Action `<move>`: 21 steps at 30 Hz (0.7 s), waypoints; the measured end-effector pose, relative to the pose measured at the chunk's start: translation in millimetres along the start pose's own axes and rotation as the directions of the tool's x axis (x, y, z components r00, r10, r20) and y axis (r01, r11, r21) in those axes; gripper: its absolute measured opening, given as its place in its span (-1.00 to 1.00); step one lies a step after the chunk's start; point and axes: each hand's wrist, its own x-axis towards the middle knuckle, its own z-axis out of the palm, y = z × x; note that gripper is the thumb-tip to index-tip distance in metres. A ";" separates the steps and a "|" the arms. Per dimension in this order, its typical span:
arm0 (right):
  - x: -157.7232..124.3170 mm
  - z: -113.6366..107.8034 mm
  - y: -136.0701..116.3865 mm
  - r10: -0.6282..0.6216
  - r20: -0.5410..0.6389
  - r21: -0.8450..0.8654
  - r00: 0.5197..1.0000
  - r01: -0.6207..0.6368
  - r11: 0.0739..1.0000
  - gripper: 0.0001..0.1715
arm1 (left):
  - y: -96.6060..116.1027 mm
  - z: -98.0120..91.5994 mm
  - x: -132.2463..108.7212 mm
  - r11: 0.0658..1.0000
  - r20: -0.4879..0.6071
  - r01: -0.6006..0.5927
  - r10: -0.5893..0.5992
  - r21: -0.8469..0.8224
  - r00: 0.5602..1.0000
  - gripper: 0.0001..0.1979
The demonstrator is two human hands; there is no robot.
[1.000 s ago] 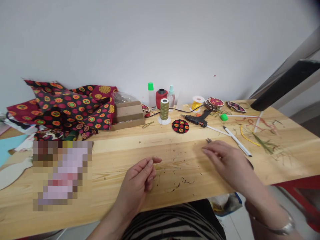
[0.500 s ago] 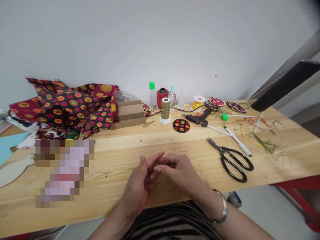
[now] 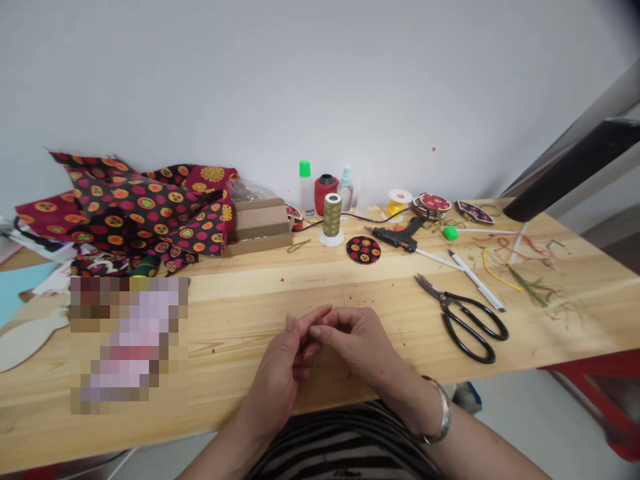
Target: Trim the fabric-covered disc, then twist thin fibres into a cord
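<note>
My left hand (image 3: 283, 370) and my right hand (image 3: 357, 343) meet over the front edge of the wooden table (image 3: 240, 320). The left fingers are curled inward, the index finger reaching across toward the right hand. My right thumb and fingertips are pinched together against the left fingers; anything between them is too small or hidden to make out. Right of the hands lie black-handled scissors (image 3: 463, 317), blades pointing away to the left. Beyond the hands, a round patterned fabric piece (image 3: 363, 250) lies flat near a spool of olive thread (image 3: 332, 217).
Patterned cloth (image 3: 150, 207) is heaped at the back left beside a cardboard box (image 3: 261, 223). A black glue gun (image 3: 400, 235), white pen (image 3: 477, 281), yellow spool (image 3: 399, 203) and loose threads (image 3: 533, 283) lie to the right. A pixelated patch covers something at left.
The hands stay together in nearly the same pose, with only slight finger movement. The view has shifted very slightly; the objects on the table have not moved.
</note>
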 end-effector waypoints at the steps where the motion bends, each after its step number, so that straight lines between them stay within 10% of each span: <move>1: 0.0 -0.1 0.4 0.000 0.001 0.006 1.000 0.000 1.000 -0.83 | 0.2 0.6 0.2 1.000 0.006 0.002 -0.002 -0.014 1.000 -0.36; 21: 0.9 -6.3 1.6 -0.042 -0.114 -0.099 0.993 0.030 0.995 -0.87 | 3.1 4.8 1.4 1.000 -0.001 0.020 -0.020 -0.001 1.000 -0.63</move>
